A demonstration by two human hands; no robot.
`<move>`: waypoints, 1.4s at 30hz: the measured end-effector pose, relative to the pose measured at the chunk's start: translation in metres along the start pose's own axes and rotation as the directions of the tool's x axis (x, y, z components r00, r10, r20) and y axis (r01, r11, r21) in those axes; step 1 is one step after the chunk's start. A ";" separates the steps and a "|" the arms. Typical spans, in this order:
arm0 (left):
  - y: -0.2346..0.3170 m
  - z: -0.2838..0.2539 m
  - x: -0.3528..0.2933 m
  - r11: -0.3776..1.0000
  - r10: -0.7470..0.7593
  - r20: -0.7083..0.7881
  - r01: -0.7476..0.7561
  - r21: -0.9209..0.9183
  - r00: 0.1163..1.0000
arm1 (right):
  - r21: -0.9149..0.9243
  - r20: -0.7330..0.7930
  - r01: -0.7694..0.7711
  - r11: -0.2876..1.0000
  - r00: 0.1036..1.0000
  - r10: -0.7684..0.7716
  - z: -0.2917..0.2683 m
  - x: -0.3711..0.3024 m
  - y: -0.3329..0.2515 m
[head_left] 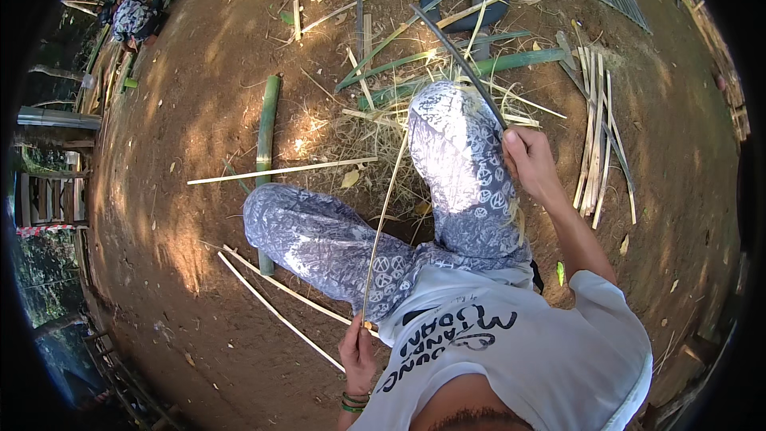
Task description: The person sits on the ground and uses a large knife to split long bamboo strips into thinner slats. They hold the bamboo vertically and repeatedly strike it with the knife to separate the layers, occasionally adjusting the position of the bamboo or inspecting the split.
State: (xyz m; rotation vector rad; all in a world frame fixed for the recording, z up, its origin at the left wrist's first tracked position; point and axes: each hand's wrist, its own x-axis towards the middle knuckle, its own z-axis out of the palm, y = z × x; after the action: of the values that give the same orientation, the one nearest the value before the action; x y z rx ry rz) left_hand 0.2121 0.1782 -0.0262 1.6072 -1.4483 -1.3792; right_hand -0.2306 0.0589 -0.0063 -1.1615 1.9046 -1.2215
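Low at the left of my shirt, my left hand (357,357) is closed round the lower end of a thin bamboo strip (384,219). The pale strip slants up past my left thigh to between my knees. Beside my right knee, my right hand (528,161) grips a long, dark, slightly curved blade-like tool (461,61). Its far end points forward and left, over the pile of bamboo pieces; my fingers hide the gripped end. The tool and the strip are apart. Patterned grey trousers (471,168) cover my spread, bent legs.
A green bamboo pole (268,132) lies left, partly under my left knee, with a pale strip (283,171) across it. Shavings (375,132) and split green bamboo (527,60) lie ahead, near a black ring (499,9). Strips (594,140) are bundled right. A person (137,17) is far left.
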 end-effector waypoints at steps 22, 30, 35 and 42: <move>0.110 0.024 0.119 0.711 0.611 0.151 -0.622 0.328 0.777 | 0.592 -0.138 0.158 0.791 0.986 -0.093 -0.017 0.062 -0.111; 0.139 0.050 0.135 0.915 0.391 0.279 -0.404 -0.015 0.877 | 0.382 -0.223 0.223 0.897 0.964 -0.145 -0.027 0.068 -0.114; 0.144 0.080 0.149 0.937 0.086 0.502 0.101 -0.333 0.861 | -0.169 0.004 0.239 0.956 0.970 -0.241 -0.021 0.039 -0.060; 0.137 0.123 0.163 0.840 -0.043 0.579 0.343 -0.420 0.814 | -0.523 0.331 0.389 0.759 0.913 -0.240 0.017 -0.007 -0.023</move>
State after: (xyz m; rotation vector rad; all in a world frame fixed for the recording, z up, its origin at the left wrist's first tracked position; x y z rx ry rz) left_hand 0.0304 0.0164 0.0083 1.0720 -1.0525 -2.2699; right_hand -0.2054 0.0538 0.0077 -1.9297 1.9937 -0.5903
